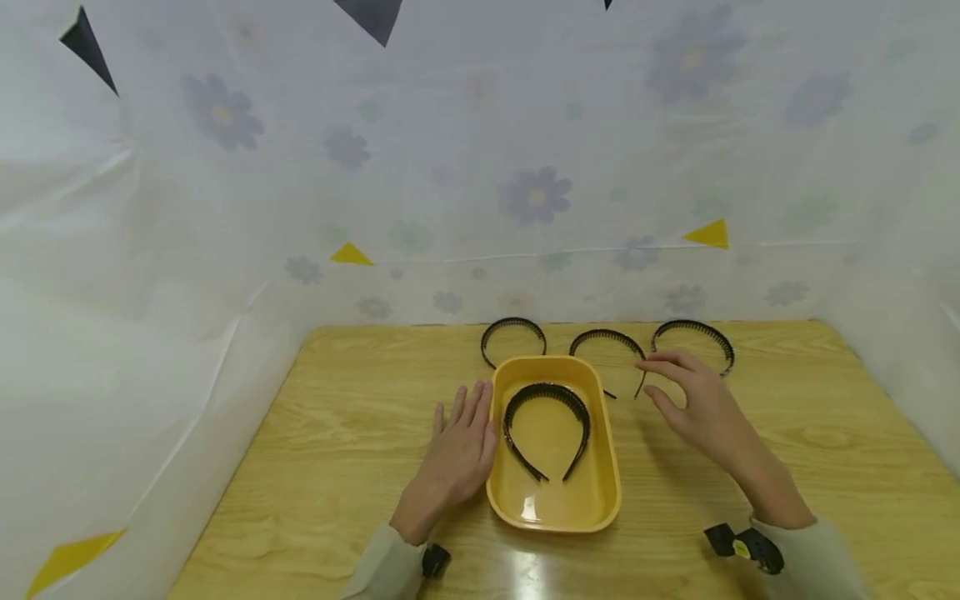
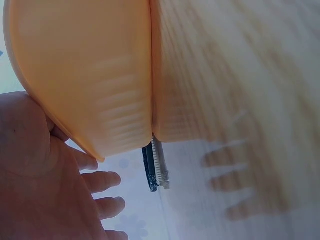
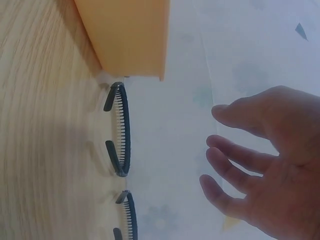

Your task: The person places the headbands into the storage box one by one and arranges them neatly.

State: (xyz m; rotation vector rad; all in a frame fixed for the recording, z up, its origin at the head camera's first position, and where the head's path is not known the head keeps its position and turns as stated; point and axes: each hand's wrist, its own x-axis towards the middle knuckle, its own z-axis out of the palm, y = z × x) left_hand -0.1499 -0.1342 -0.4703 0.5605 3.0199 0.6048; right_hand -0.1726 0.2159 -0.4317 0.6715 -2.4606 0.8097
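A yellow plastic tray (image 1: pixel 551 517) stands on the table, with black toothed headbands (image 1: pixel 547 390) lying overlapped inside it. My left hand (image 1: pixel 459 450) rests along the tray's left side, fingers straight; the left wrist view has its palm and thumb side at the rim. Over the table right of the tray hovers my right hand (image 1: pixel 701 408), fingers apart and holding nothing. Behind its fingertips in the head view is the middle headband (image 1: pixel 609 333); the right wrist view shows that headband (image 3: pixel 127 135) well apart from the hand. Another headband (image 1: pixel 697 325) lies beyond the knuckles.
At the back left, one more headband (image 1: pixel 513 322) lies partly behind the tray. The wooden table (image 1: pixel 337 442) meets a white flowered sheet (image 1: pixel 450 208) at its back edge, and sheeting also hangs at both sides.
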